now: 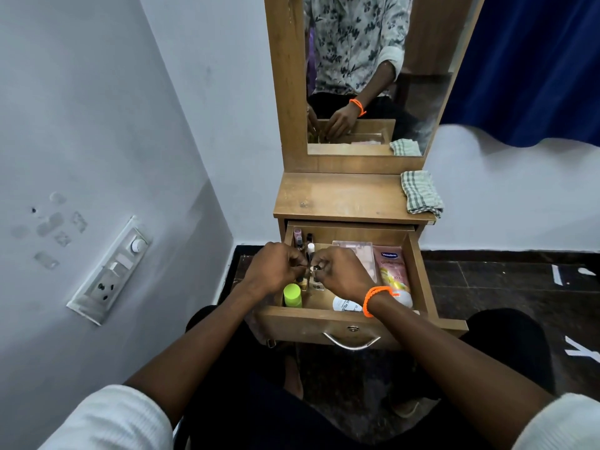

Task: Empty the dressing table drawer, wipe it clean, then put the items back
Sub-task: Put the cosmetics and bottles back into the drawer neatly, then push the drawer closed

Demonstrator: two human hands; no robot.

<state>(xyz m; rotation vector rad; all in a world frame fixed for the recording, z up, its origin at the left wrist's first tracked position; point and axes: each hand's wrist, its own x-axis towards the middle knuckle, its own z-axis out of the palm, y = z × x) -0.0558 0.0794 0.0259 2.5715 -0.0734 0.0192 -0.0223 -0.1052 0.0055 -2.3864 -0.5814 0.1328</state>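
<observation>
The wooden drawer (pixel 418 271) of the dressing table is pulled out and full of cosmetics. My left hand (pixel 276 271) and my right hand (pixel 341 271) meet over its left half, each pinching a small dark-capped bottle (pixel 314 268) among upright bottles. A lime-green capped bottle (pixel 292 295) stands at the front left. A clear plastic box (pixel 354 251), a pink Vaseline pouch (pixel 391 267) and a white bottle (pixel 344 305) lie to the right. A checked cloth (pixel 420 193) sits on the tabletop's right end.
A tall mirror (pixel 373 76) rises behind the tabletop (pixel 341 196). A white wall with a switch panel (pixel 110 271) is close on the left. A blue curtain (pixel 535 60) hangs at the right. Dark tiled floor (pixel 503 277) lies around the table.
</observation>
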